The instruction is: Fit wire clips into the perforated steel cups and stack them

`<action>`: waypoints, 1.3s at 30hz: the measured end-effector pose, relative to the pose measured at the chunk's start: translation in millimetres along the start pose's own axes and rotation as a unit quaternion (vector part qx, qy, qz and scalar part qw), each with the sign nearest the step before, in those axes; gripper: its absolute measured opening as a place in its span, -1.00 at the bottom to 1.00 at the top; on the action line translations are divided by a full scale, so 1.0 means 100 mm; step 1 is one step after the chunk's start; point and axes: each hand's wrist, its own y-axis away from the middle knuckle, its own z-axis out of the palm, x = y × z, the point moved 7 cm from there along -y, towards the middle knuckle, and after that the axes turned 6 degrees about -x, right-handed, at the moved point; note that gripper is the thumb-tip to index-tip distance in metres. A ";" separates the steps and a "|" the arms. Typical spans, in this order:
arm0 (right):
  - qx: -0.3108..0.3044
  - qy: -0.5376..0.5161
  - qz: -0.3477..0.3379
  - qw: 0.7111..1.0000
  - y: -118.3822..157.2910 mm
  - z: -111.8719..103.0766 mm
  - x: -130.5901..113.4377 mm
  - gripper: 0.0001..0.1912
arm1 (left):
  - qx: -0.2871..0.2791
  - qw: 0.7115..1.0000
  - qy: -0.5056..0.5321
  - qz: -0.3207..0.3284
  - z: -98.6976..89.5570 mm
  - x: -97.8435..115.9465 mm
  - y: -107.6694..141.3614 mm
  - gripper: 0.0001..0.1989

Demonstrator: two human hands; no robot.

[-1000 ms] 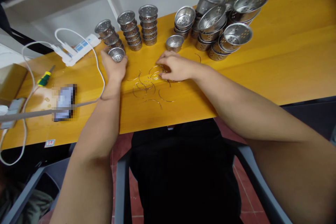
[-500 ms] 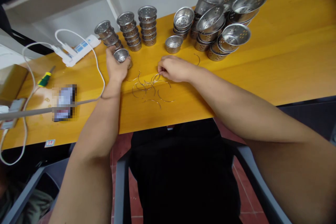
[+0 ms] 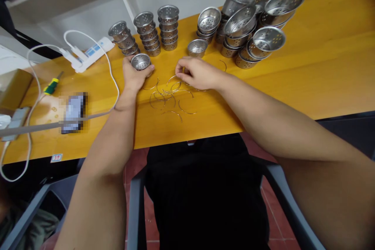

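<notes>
My left hand (image 3: 133, 76) is wrapped round a small perforated metal cup (image 3: 141, 62), its open mouth facing up. Thumb and fingers grip the cup's sides, in front of the leftmost cup stack. To the right, the fingertips of my right hand (image 3: 195, 72) pinch the end of a thin curved wire (image 3: 171, 79). Beneath and left of that hand lies a loose scatter of similar curved wires (image 3: 172, 93) on the table. A single perforated cup (image 3: 197, 48) stands just behind my right hand.
Stacks of perforated cups (image 3: 169, 27) stand along the back, with larger piled ones (image 3: 240, 23) at the right. A power strip (image 3: 95, 54) with white cables, a screwdriver (image 3: 52, 86) and a blurred-out object (image 3: 73, 113) are on the left.
My right hand has lifted a little from the wire pile, and a curved wire now shows at its fingertips. The left hand keeps its hold on the cup. The view has shifted slightly.
</notes>
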 end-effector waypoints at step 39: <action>0.050 -0.100 -0.069 0.991 -0.05 0.05 0.01 -0.92 | 0.003 0.993 0.120 -0.016 0.09 0.38 0.07 -0.17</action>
